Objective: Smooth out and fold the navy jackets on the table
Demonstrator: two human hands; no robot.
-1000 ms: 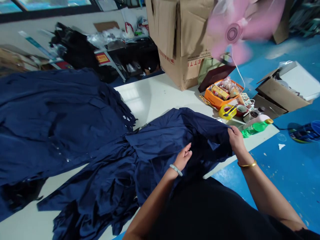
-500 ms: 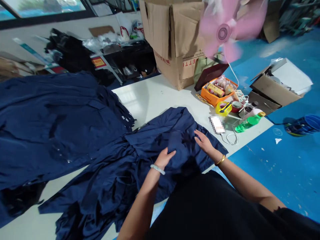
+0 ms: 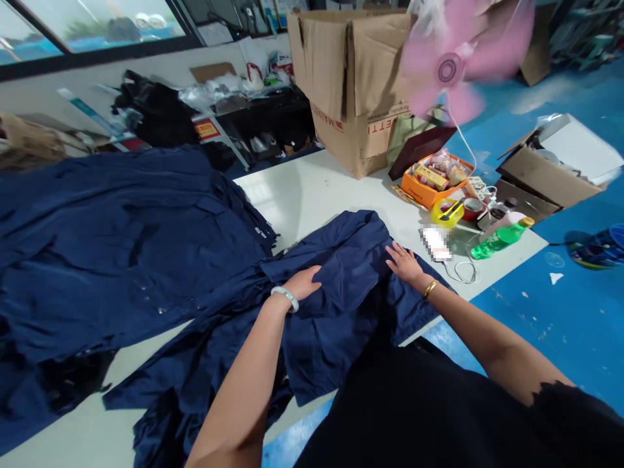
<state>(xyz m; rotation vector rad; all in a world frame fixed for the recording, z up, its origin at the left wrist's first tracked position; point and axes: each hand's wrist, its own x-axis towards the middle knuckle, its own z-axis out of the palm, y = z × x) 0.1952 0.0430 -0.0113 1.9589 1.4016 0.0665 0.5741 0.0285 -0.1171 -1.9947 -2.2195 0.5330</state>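
A navy jacket [image 3: 341, 338] lies crumpled across the white table in front of me, its fabric spread to the lower left. My left hand [image 3: 303, 283], with a pale bangle at the wrist, grips a fold of the jacket near its middle; the tips of its fingers are partly hidden by cloth. On the jacket's right part rests my right hand [image 3: 405, 265], fingers spread, a gold bracelet on that wrist. To the left, a thick stack of navy garments [image 3: 121, 260] lies flat, its layered edges close to the jacket.
A large cardboard box [image 3: 363, 123] stands at the table's back, beside a spinning pink fan [image 3: 446, 70]. Near the right edge are an orange box [image 3: 424, 192] of snacks, yellow tape [image 3: 446, 214], a charging phone [image 3: 436, 244] and a green bottle [image 3: 500, 242]. An open carton [image 3: 556, 175] is beyond the table.
My left hand has moved left across the jacket, and a panel of cloth now lies smoother between my hands. My right hand has come down onto the fabric. The view has shifted slightly left.
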